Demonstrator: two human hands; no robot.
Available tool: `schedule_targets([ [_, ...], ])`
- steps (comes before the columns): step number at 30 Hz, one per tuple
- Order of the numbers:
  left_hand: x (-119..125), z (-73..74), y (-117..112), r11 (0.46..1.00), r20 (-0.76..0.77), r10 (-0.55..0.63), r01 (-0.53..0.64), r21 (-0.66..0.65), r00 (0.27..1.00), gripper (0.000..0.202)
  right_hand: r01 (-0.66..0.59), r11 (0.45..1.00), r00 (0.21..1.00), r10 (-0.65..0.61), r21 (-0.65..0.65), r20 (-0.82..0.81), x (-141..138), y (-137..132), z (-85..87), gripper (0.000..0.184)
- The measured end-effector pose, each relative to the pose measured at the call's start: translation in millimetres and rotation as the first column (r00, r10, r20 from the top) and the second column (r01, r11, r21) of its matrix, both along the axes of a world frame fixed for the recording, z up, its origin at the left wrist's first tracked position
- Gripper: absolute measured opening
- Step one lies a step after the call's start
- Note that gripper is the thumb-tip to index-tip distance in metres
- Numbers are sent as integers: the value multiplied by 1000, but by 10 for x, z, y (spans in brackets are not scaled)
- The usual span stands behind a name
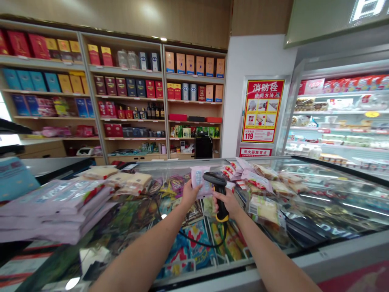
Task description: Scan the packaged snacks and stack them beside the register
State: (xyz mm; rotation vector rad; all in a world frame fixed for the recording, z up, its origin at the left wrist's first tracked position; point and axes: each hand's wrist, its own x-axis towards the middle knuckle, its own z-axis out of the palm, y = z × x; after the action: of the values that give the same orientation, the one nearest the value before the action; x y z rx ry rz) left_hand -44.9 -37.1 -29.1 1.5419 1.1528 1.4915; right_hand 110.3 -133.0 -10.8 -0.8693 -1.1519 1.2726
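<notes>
Left hand (191, 194) gripping one pink packet (199, 182), right hand (225, 204) gripping one black scanner (213, 178), both over a glass freezer (343, 252), one stack of packets (51, 211) at left

A pale pink plastic packet (198, 181), with a blue-and-white printed label showing through its front, stands nearly upright, pinched along its lower edge by the left hand (191, 194). A black handheld barcode scanner (218, 187) sits just to the packet's 3 o'clock, wrapped in the right hand (225, 204). The scanner's head is tilted toward 9 o'clock, its nose overlapping the packet's lower right corner. Its handle runs toward 5 o'clock and ends in a yellow collar (222, 218), from which a thin black cord (197, 244) loops down toward 6 o'clock.
</notes>
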Motion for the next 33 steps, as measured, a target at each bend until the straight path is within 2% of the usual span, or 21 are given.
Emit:
schedule_targets([
  [4,3,-9,-8,1000,76,-19,19,0,997,27,6,1000,1000,-6,23,18,-13,-18,28,42],
  [12,15,-36,21,1000,94,-15,17,-22,995,24,22,1000,1000,-22,8,9,-29,-33,29,43],
  [17,26,-25,15,998,108,-34,39,-45,994,25,25,998,1000,-25,-54,5,-106,-24,27,45],
  [20,-63,32,4,998,113,-30,36,-53,993,20,16,995,1000,-18,-98,-15,-222,-37,34,44],
  [22,-214,89,-9,998,79,-5,10,-64,997,19,-9,994,999,6,-106,-32,-334,-58,41,42],
  [25,-598,169,-59,998,8,11,-11,-68,1000,19,-74,992,997,70,-106,-35,-552,-97,54,39],
  [29,-1297,226,-207,992,-85,51,-61,-114,995,18,-180,976,982,185,-123,29,-928,-120,64,39],
  [33,-2020,268,-404,967,-197,137,-174,-186,971,24,-267,955,961,275,-129,43,-1363,-113,47,44],
])
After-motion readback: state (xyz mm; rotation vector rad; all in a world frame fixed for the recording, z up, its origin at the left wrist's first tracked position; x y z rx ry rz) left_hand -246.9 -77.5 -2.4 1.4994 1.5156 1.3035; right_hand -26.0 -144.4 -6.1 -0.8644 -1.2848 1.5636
